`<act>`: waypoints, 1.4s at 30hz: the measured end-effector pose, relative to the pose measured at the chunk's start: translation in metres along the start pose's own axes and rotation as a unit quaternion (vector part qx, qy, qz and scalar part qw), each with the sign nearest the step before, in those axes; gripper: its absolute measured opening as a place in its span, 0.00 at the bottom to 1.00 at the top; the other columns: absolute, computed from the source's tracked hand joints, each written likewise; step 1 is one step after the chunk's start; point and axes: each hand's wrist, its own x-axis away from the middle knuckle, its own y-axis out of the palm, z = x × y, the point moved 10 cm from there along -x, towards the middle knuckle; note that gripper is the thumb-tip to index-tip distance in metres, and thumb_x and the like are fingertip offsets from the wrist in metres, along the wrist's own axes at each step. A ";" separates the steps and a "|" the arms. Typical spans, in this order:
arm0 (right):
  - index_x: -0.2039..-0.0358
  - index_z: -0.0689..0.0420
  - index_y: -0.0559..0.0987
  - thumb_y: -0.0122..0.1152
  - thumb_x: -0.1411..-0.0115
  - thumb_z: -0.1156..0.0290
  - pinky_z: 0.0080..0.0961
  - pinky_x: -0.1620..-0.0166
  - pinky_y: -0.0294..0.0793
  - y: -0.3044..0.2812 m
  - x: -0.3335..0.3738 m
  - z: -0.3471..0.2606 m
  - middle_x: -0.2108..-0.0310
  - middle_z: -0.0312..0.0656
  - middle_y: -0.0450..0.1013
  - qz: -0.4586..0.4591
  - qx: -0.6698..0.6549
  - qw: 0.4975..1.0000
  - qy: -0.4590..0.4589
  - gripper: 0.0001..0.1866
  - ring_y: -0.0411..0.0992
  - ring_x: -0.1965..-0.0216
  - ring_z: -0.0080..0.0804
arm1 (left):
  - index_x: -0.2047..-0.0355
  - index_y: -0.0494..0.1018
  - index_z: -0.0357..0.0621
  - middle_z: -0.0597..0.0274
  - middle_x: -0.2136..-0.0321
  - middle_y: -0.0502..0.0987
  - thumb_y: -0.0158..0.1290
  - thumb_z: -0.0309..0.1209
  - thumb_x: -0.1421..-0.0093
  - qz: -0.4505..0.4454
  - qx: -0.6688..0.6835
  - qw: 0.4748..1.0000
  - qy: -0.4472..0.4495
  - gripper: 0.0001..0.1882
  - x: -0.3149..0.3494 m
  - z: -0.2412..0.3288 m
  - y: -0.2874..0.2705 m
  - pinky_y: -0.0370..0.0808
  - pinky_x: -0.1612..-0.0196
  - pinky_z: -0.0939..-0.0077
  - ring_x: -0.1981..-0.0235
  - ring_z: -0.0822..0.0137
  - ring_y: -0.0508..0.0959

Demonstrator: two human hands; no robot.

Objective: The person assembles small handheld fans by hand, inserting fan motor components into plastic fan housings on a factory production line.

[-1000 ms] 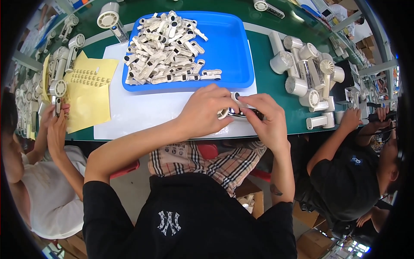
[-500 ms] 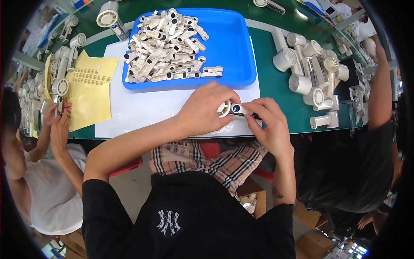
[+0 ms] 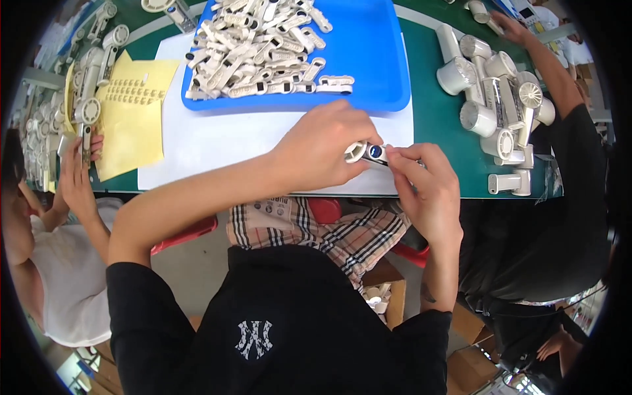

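Note:
My left hand (image 3: 324,146) is closed around the round head of a white handheld fan (image 3: 355,152) above the front of the white sheet. My right hand (image 3: 429,189) pinches the handle end, fingertips on a pale piece with a round dark spot (image 3: 376,151) beside the fan head. Much of the handle is hidden by my fingers. Just beyond my hands, a blue tray (image 3: 368,59) bears a heap of small off-white handle covers (image 3: 263,52) with dark windows, mostly on its left side.
White fans (image 3: 497,99) lie piled at the right on the green table. A yellow pad (image 3: 131,138) lies at the left, where a co-worker's hand (image 3: 78,181) holds another fan. At the far right a second person's arm (image 3: 546,72) reaches out. A cardboard box (image 3: 395,303) with white parts stands below.
The view has shifted, so the tray sits higher in the picture. My hands keep hold of the fan, its handle tilted slightly more. At the right, the other person's arm reaches toward a far fan.

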 end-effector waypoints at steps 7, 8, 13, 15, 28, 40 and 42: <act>0.61 0.60 0.83 0.67 0.46 0.80 0.29 0.57 0.74 0.011 0.001 0.027 0.63 0.41 0.75 -0.054 -0.179 0.976 0.113 0.11 0.75 0.61 0.36 | 0.62 0.79 0.47 0.64 0.62 0.80 0.69 0.28 0.55 0.001 -0.034 0.999 0.040 0.18 0.006 0.006 -0.002 0.74 0.55 0.64 0.56 0.57 0.77; 0.53 0.62 0.81 0.68 0.44 0.75 0.28 0.52 0.74 0.016 0.005 0.038 0.59 0.44 0.76 -0.059 -0.228 0.966 0.106 0.17 0.76 0.56 0.37 | 0.62 0.78 0.48 0.65 0.61 0.80 0.69 0.29 0.56 0.040 -0.052 0.995 0.076 0.19 0.011 0.017 -0.004 0.74 0.54 0.63 0.56 0.58 0.77; 0.46 0.63 0.76 0.69 0.44 0.72 0.34 0.49 0.73 0.031 0.019 0.027 0.53 0.47 0.74 -0.110 -0.214 0.966 0.099 0.25 0.74 0.51 0.43 | 0.66 0.75 0.49 0.64 0.63 0.79 0.69 0.29 0.57 0.006 -0.079 0.995 0.058 0.18 0.017 0.037 -0.008 0.72 0.54 0.60 0.57 0.55 0.76; 0.45 0.62 0.74 0.69 0.44 0.71 0.36 0.47 0.72 0.042 0.017 0.013 0.51 0.48 0.73 -0.155 -0.222 0.960 0.072 0.26 0.72 0.49 0.47 | 0.66 0.71 0.48 0.64 0.66 0.77 0.69 0.28 0.58 -0.100 -0.145 0.983 -0.051 0.20 0.009 0.022 0.002 0.71 0.57 0.59 0.59 0.55 0.75; 0.50 0.58 0.79 0.72 0.50 0.73 0.36 0.51 0.73 0.044 0.016 0.020 0.55 0.45 0.75 0.010 -0.161 0.986 0.046 0.25 0.73 0.53 0.45 | 0.68 0.71 0.50 0.66 0.68 0.77 0.71 0.31 0.58 -0.011 -0.120 0.990 -0.076 0.20 0.010 0.003 0.003 0.67 0.57 0.62 0.60 0.57 0.74; 0.49 0.59 0.79 0.73 0.50 0.70 0.33 0.48 0.73 0.043 0.010 0.032 0.54 0.48 0.76 -0.001 -0.219 0.973 0.074 0.26 0.74 0.50 0.45 | 0.62 0.74 0.46 0.55 0.65 0.81 0.71 0.35 0.58 -0.090 -0.048 0.982 -0.158 0.24 -0.008 -0.012 -0.003 0.73 0.57 0.58 0.60 0.50 0.78; 0.46 0.61 0.77 0.73 0.50 0.72 0.36 0.43 0.70 0.013 0.015 0.031 0.50 0.50 0.74 0.083 -0.193 0.977 0.041 0.29 0.72 0.46 0.47 | 0.60 0.75 0.45 0.53 0.64 0.81 0.71 0.35 0.58 -0.085 -0.064 0.985 -0.138 0.25 -0.013 -0.008 -0.013 0.74 0.56 0.59 0.60 0.49 0.79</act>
